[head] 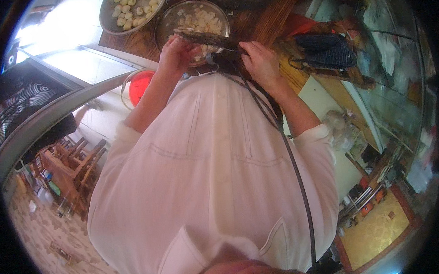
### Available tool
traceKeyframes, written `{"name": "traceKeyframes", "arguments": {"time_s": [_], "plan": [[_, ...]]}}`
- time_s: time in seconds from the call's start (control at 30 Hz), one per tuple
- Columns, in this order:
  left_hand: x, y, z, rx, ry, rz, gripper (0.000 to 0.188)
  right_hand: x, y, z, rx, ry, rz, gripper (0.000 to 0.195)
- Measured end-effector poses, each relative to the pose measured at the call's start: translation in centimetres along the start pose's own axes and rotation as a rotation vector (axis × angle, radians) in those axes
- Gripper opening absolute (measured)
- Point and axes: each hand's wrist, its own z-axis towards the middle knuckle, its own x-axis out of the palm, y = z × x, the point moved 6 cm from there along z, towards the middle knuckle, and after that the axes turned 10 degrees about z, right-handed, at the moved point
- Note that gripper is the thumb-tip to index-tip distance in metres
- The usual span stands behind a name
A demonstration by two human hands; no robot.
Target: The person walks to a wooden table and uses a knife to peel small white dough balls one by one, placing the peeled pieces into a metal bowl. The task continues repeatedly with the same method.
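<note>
A dark, long-bladed tool, apparently a knife (pixel 205 38), lies crosswise over the near part of a round metal bowl (pixel 228 28). My right hand (pixel 262 63) is closed at its dark right end. At the blade's left end are the curled fingers of my left hand (pixel 177 57); whether they pinch a small piece is hidden. Inside the bowl, pale sliced pieces (pixel 201 21), perhaps garlic, cover much of the bottom. A second metal bowl (pixel 106 23) to the upper left holds several whole, peeled pale cloves (pixel 126 13).
Both bowls rest on a brown wooden table (pixel 140 43). A black cable (pixel 297 170) runs down my shirt front. Left of my forearm is a red round container (pixel 141 87). Dark folded cloth (pixel 325 50) lies to the right, and wooden stools (pixel 66 160) stand lower left.
</note>
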Motion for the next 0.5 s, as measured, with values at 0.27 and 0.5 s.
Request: {"name": "traceKeyframes", "arguments": {"time_s": [0.27,0.5], "plan": [[-0.7,1.4,0.7,-0.045,0.332,-0.404,0.026,0.0,1.8,0.2,-0.176,-0.037,0.023,0.037],[2.0,0.4,-0.4,-0.056,0.32,-0.407,0.027,0.5,1.4,0.6,-0.163,-0.061,-0.015,0.035]]}}
